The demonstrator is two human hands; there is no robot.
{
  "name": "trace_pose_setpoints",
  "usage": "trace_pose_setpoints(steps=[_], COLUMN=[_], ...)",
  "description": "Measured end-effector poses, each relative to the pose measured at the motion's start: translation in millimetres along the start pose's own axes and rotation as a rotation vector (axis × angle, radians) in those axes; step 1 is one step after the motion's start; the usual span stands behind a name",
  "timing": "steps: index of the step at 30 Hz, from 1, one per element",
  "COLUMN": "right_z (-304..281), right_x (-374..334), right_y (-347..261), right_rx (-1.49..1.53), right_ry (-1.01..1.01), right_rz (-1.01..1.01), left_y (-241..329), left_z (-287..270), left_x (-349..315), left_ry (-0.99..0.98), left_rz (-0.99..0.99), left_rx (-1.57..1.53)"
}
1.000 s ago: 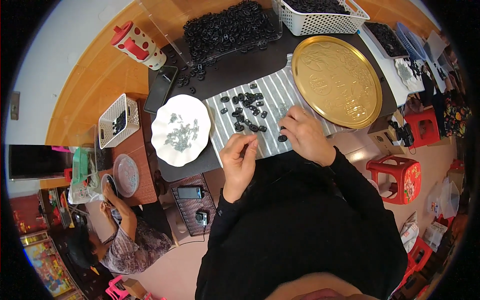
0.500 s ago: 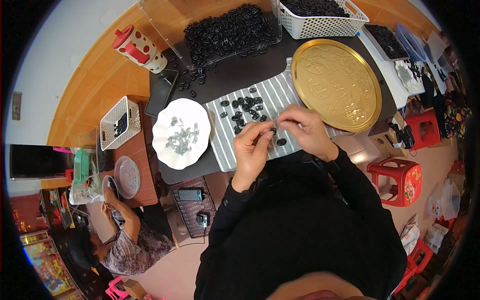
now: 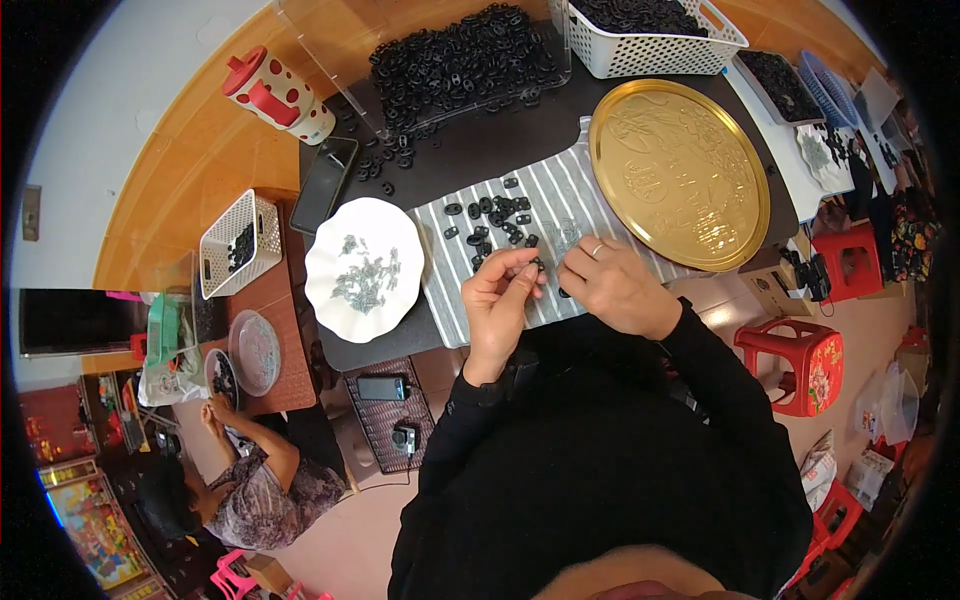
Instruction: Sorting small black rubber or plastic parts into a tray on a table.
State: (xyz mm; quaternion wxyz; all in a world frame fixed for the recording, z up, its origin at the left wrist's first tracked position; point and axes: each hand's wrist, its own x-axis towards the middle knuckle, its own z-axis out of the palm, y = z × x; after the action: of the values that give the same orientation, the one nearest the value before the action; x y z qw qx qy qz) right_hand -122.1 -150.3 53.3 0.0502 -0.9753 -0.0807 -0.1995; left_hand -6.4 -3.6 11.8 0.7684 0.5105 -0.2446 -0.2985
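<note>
Between the thumb and fingers of my left hand (image 3: 499,307) is a small black oval piece with holes (image 3: 537,264). Close by on the right, my right hand (image 3: 620,287) is lowered to the grey striped cloth (image 3: 455,290), its fingers curled; what its fingertips pinch, if anything, is hidden. A little heap of small clear pieces (image 3: 566,234) lies just beyond those fingers. One more black piece (image 3: 564,294) is partly covered by the right hand. Several loose black pieces (image 3: 490,208) are scattered on the cloth beyond my left hand.
A white scalloped plate (image 3: 325,225) with clear pieces stands left. A gold tray (image 3: 735,180) lies right. Behind are a clear bin of black pieces (image 3: 470,60), a white basket (image 3: 650,55), a phone (image 3: 325,185) and a tumbler (image 3: 280,100). Another person (image 3: 265,490) works at left.
My right hand has drawn away from the left fingertips and turned down onto the cloth beside the clear pieces. The left hand keeps its black piece in nearly the same place.
</note>
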Motion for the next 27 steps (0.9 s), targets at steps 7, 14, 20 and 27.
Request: trace_pose_setpoints(steps=[7, 14, 20, 27], right_z=[4, 7, 11, 13], right_x=[-4, -2, -7, -5], right_y=[8, 5, 10, 8], right_rx=[0.157, 0.168, 0.34, 0.353], right_ry=[0.0, -0.03, 0.051, 0.054], right_rz=[0.069, 0.244, 0.254, 0.174], left_y=[-5, -5, -5, -6], left_z=[2, 0, 0, -1], left_x=[-3, -3, -3, -3], left_ry=[0.013, 0.003, 0.008, -0.013], left_rz=[0.063, 0.089, 0.099, 0.124], left_rx=[-0.005, 0.034, 0.066, 0.097])
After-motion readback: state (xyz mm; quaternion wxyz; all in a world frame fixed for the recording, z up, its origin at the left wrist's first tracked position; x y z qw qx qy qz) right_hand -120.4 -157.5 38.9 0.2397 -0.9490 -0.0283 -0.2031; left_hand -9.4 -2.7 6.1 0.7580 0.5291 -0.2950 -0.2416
